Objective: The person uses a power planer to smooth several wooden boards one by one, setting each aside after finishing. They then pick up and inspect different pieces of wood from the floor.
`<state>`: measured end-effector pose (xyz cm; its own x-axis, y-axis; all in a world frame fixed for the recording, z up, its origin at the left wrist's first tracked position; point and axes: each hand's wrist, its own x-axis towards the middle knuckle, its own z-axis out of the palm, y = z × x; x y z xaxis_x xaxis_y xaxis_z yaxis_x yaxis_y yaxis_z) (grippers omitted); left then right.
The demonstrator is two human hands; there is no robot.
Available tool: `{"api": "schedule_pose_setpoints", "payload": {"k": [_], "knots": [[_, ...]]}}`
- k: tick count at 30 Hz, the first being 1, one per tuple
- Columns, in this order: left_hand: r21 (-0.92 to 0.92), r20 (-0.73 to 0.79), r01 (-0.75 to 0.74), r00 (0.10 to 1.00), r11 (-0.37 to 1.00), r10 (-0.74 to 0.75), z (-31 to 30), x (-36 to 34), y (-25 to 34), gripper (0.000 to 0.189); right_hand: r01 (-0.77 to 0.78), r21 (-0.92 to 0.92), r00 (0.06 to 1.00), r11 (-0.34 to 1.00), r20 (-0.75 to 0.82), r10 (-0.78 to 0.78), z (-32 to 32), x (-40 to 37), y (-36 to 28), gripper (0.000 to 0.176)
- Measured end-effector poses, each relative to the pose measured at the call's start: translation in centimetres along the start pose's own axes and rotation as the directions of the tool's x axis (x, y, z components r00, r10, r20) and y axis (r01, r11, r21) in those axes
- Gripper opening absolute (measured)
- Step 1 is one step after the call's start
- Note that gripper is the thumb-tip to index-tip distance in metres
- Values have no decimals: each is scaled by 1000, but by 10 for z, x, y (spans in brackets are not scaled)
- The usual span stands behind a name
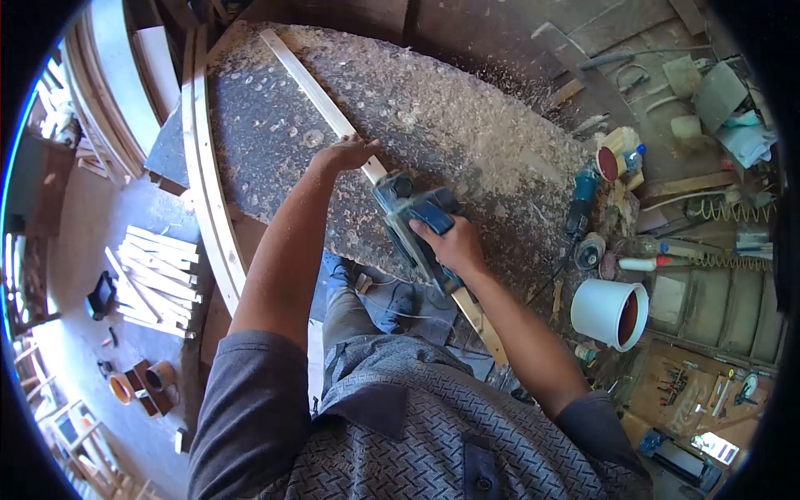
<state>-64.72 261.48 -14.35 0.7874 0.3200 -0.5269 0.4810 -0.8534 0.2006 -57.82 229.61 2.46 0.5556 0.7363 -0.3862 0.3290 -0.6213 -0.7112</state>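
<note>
A long pale wooden strip [307, 83] lies diagonally across a dark worktable [258, 125] strewn with shavings. On the strip sits a blue-grey electric planer [404, 221], and the strip's lower end shows past it. My right hand [454, 243] is wrapped round the planer's rear handle. Ahead of the planer, my left hand [346, 154] lies on the strip, its fingers reaching across the wood; its underside is hidden. Chips are in the air beyond the table's far edge.
Curved wooden pieces [204, 167] run along the table's left side. At the right are a blue power tool [583, 200], a white bucket [604, 312], bottles and coiled hoses. Cut wood pieces [158, 279] are stacked at the left.
</note>
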Motion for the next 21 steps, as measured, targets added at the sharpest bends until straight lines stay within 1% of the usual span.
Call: {"api": "schedule_pose_setpoints", "payload": {"k": [1, 2, 3, 4, 5, 6, 8, 10, 11, 12, 13, 14, 15, 16, 18, 19, 20, 21], "knots": [[-342, -34, 80, 995, 936, -97, -27, -27, 15, 64, 5, -30, 1000, 1000, -27, -6, 5, 11, -9, 59], [-643, -36, 130, 979, 755, -200, -40, -48, 21, 61, 10, -58, 999, 998, -53, -13, 9, 22, -18, 62], [-779, -365, -164, 904, 605, -225, -14, -43, 7, 56, -11, -49, 999, 999, -31, 9, 12, 34, -27, 67], [-776, -371, -162, 899, 609, -234, -10, -54, 2, 56, 3, -47, 1000, 999, -27, -4, 16, 45, -34, 67], [-830, -492, -243, 742, 501, -454, -2, -68, 0, 55, 12, -66, 999, 998, -39, -15, 21, 57, -39, 67], [-844, -536, -352, 531, 405, -656, 6, -85, 2, 54, 22, -87, 998, 996, -51, -26, 24, 67, -45, 68], [-864, -453, -398, 340, 310, -825, 22, -119, 29, 41, 15, -86, 1000, 996, -23, -17, 31, 86, -57, 70], [-901, -355, -376, 350, 217, -867, 39, -154, 77, 35, 10, -107, 999, 994, -36, -14, 42, 112, -64, 72], [-881, -443, -330, 327, 339, -835, 54, -167, 102, 26, 1, -116, 1000, 993, -28, -5, 45, 121, -71, 74], [-898, -379, -379, 411, 223, -829, 87, -165, 124, 21, 13, -116, 1000, 993, -16, -15, 48, 130, -77, 74], [-891, -416, -405, 548, 206, -725, 86, -187, 156, 18, 2, -118, 1000, 993, -13, -4, 50, 139, -84, 74], [-854, -517, -415, 600, 315, -610, 97, -191, 179, 18, -7, -121, 1000, 993, -9, 6, 53, 146, -90, 75], [-907, -413, -377, 718, 186, -560, 95, -197, 202, 17, 4, -176, 999, 984, -50, -13, 57, 153, -95, 74], [-945, -308, -321, 817, 59, -487, 90, -201, 222, 20, 21, -178, 999, 984, -37, -28, 59, 157, -102, 74], [-948, -250, -310, 865, -70, -435, 100, -193, 244, 29, -13, -151, 1000, 988, 1, 13, 58, 165, -122, 70], [-947, -253, -315, 859, -69, -445, 106, -189, 251, 29, -25, -143, 1000, 989, 1, 25, 60, 171, -129, 66], [-927, -213, -294, 923, -231, -322, 110, -184, 256, 33, -13, -147, 1000, 989, 7, 14, 62, 177, -137, 66], [-890, -190, -249, 964, -382, -185, 111, -181, 255, 37, -23, -153, 1000, 988, 3, 24, 65, 184, -144, 65]]}}
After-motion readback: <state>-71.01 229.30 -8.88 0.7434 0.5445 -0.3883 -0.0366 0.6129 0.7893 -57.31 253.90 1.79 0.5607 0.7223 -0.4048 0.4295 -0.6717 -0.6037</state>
